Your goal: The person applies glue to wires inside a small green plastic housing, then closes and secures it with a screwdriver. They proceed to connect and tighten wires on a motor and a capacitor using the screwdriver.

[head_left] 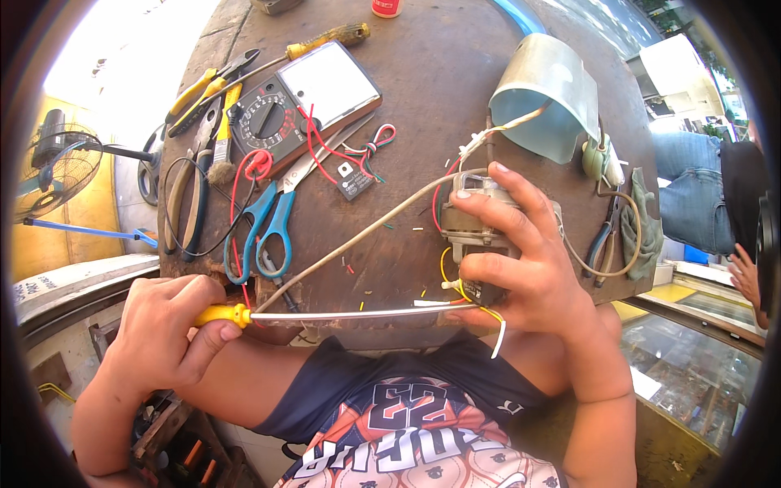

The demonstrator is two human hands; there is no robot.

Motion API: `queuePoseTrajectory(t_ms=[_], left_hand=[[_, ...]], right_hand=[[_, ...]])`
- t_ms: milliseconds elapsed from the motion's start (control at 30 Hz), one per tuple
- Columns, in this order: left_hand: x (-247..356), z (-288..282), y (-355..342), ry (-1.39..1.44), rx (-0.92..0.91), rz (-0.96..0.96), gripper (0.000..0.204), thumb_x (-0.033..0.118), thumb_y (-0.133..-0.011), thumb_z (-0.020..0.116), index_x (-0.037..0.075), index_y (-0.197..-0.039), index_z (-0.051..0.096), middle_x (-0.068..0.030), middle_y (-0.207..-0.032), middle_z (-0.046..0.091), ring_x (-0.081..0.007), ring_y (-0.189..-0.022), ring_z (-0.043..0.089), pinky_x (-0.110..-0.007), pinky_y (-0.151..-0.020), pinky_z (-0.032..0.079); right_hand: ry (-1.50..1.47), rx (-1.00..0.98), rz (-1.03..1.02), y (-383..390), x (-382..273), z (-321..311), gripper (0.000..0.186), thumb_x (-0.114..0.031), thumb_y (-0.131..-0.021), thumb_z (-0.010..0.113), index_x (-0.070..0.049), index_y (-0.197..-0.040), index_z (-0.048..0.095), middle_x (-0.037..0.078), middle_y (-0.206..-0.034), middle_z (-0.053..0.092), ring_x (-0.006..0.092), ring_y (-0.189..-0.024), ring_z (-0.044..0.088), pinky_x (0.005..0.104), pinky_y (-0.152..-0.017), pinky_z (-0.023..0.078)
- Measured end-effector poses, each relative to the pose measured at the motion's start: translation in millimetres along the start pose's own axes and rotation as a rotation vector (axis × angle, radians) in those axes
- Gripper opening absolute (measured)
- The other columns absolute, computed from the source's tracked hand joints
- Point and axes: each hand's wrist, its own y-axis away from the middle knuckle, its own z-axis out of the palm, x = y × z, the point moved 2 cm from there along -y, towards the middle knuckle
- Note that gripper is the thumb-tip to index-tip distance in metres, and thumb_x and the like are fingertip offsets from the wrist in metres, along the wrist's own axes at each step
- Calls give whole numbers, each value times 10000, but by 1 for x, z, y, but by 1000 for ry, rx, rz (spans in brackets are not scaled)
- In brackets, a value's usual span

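Observation:
My left hand (167,329) is closed round the yellow handle of a long screwdriver (358,314). Its shaft runs level to the right, the tip ending by the motor's underside, where my fingers hide any contact. At the table's front edge, my right hand (533,264) grips a small metal electric motor (470,232). Yellow, white and red wires come off the motor, and one white-sleeved end (499,340) hangs loose below it. A beige cable (366,221) slants from the screwdriver handle up to the motor. Behind the motor lies a pale, cup-shaped housing (537,85) with wires leading into it.
Left on the wooden table (431,73) are an analog multimeter (268,118), blue scissors (262,220), pliers (195,191), a brush (222,154) and a black capacitor (355,180). More pliers (604,244) and a rag (644,220) lie right. A person in jeans (691,191) is beyond.

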Motion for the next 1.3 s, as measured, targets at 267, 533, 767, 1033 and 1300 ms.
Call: queuePoseTrajectory(t_ms=[267,533,767,1033,1300], left_hand=[[-22,1,17,255,-295,-180,405,414,-1060,730,18,-1024,655,-148,-779,636,-371,-726,646,-443,-694,513],[14,14,17,-657,350,344,453,467,-1095,635,22,-1068,715,-100,-843,635,-294,-685,606,-415,-669,503],[-23,2,13,212,-164,-180,581,571,-943,828,38,-996,603,-84,-966,592,-189,-874,589,-342,-798,516],[-53,30,49,943,476,-256,395,423,-1098,692,57,-1161,558,-99,-1163,543,-106,-846,577,-224,-630,505],[-51,34,31,739,325,-118,364,275,-1091,710,90,-1293,471,-102,-1347,475,-102,-803,539,-243,-694,472]], right_hand=[[0,52,-17,5,0,1,473,-530,-693,957,-191,-963,768,108,-1568,628,494,-1536,446,644,-1167,394],[-9,155,-5,15,2,5,413,-372,-674,965,-198,-999,778,79,-1594,604,492,-1571,403,695,-1143,401],[-54,155,-13,17,8,4,424,-290,-643,962,-193,-1006,765,83,-1579,618,498,-1545,443,632,-1144,435],[-42,184,10,18,6,6,466,-276,-632,989,-179,-1027,760,101,-1570,623,500,-1537,460,613,-1170,440],[-31,150,2,17,6,3,494,-300,-669,992,-158,-1080,757,126,-1571,621,507,-1548,449,603,-1197,425]])
